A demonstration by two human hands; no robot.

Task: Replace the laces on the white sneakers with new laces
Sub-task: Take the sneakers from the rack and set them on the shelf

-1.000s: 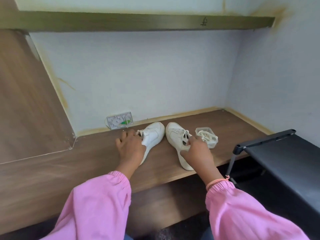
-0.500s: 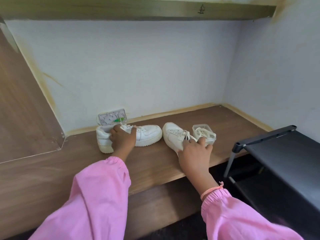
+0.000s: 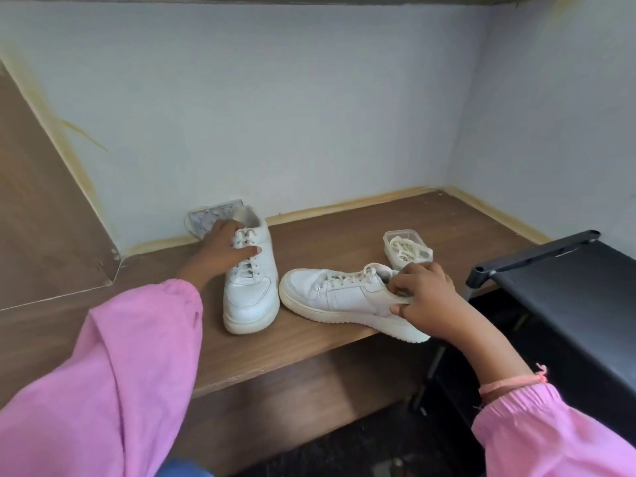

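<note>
Standing on a brown wooden shelf (image 3: 327,242), two white sneakers are both laced and each has a hand on it. The left sneaker (image 3: 250,290) points its toe toward the shelf's front edge, heel close to the back wall. The left hand (image 3: 223,247) is clamped on its upper part, fingers (image 3: 246,251) wrapped over the laces near the tongue and collar. The right sneaker (image 3: 347,299) lies crosswise, toe pointing left and nearly touching the left sneaker's toe, while its heel end reaches past the front edge of the shelf. The right hand (image 3: 425,299) grips its heel end, fingers curled over the collar and thumb pressed against the side just above the sole.

Just behind the right sneaker sits a small clear plastic container (image 3: 407,249), lid off, holding a coil of cream laces (image 3: 406,248); it stands near the right hand but apart from it. Behind the left hand, a grey wall plate (image 3: 213,216) leans at the base of the pale blue wall (image 3: 292,115). Both arms wear loose pink sleeves (image 3: 130,373), and a thin pink thread band (image 3: 509,385) circles the right wrist. A black rack (image 3: 568,270) stands to the right of the shelf.
</note>
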